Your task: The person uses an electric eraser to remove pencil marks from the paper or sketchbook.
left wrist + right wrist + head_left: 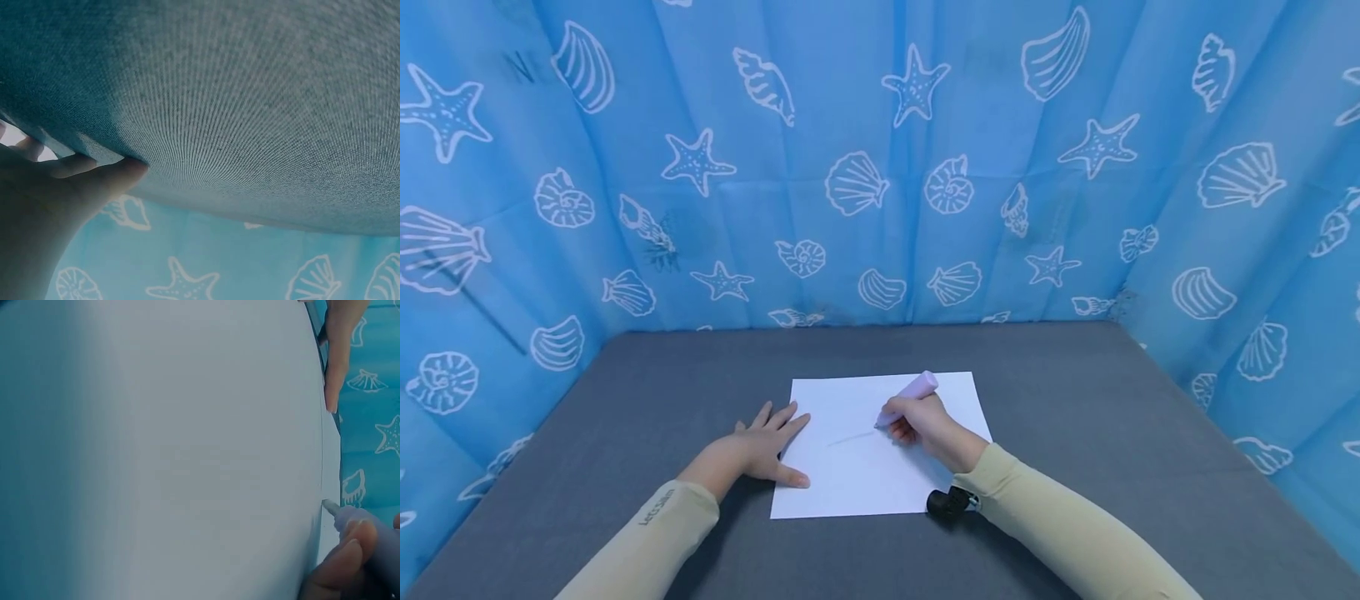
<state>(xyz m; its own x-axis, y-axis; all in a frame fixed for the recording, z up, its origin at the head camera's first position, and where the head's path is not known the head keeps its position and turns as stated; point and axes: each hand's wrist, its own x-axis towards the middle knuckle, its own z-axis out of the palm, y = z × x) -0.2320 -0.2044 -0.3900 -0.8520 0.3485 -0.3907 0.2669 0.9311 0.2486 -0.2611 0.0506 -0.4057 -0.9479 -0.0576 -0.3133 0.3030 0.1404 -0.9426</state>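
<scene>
A white sheet of paper (pixel 850 483) lies on the grey cloth, with one thin, faint line (pixel 850 438) across its middle. My right hand (pixel 925 423) grips a thick lilac pen (pixel 919 387), whose tip touches the paper at the line's right end. In the right wrist view the pen (pixel 365 528) shows its grey tip on the sheet, thumb and finger around the barrel. Fingers spread, my left hand (pixel 763 450) rests on the paper's left edge. The left wrist view shows that hand (pixel 56 194) against the cloth.
Grey cloth (pixel 647 400) covers the table around the sheet. A blue curtain (pixel 865 242) with white shells and starfish hangs behind and at both sides. A small black device (pixel 949 505) sits at my right wrist, over the paper's lower right edge.
</scene>
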